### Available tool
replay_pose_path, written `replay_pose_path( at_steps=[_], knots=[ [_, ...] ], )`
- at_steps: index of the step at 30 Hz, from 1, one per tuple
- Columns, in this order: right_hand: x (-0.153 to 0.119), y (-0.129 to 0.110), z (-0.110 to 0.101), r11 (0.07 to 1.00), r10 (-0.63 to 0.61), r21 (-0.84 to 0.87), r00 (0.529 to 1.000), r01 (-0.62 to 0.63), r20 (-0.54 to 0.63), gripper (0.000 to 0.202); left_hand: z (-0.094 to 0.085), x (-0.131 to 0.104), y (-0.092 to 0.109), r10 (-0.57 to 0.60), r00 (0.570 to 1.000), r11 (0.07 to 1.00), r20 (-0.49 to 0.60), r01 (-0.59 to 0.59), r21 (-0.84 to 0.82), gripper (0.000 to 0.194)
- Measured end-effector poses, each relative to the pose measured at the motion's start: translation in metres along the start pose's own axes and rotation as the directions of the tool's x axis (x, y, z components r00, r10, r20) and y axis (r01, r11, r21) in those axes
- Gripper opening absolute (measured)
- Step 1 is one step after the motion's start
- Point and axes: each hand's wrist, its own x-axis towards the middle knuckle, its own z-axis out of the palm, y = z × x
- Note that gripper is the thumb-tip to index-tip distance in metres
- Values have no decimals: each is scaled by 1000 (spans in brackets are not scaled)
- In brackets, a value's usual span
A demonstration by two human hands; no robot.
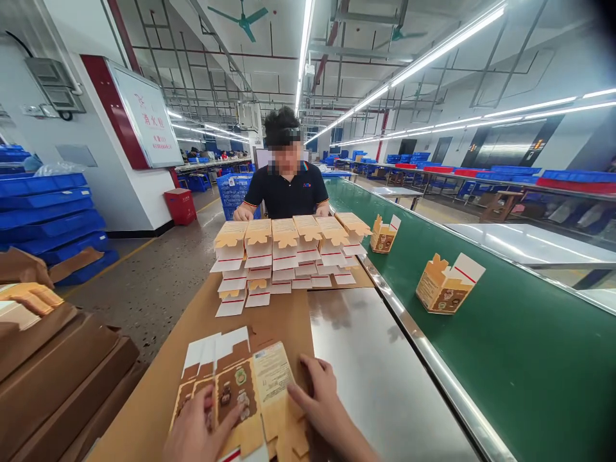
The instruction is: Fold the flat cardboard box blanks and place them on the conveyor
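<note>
Cardboard carton blanks (231, 385) fanned flat on brown table (279, 314); left hand (197, 430) pressing stack open-palmed, right hand (322, 404) fingers spread on top blank, grasping nothing.

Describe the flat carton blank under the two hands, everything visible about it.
The flat printed cardboard carton blank lies unfolded on the brown board, topmost of a few fanned blanks. It looks like thin card: a brown panel with small pictures, a tan panel of fine print, white flaps at the far end. The left hand rests on its near corner, the right hand on its right edge.
</note>
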Motion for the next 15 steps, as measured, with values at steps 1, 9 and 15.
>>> replay_pose_path(
  at_steps=[1,9,15],
  knots=[
    [-5,3,9,1000,5,-8,1000,-5,-3,43,8,-5,6,36,999,999,1,-36,-15,79],
    [-15,-5,-20,993,41,117,993,-28,-109,55,24,-30,45,21,999,913,46,0,-407,73],
    [-27,-46,-60,897,99,427,993,-116,63,58,23,-73,75,81,997,814,16,-57,-578,60]
  ],
)
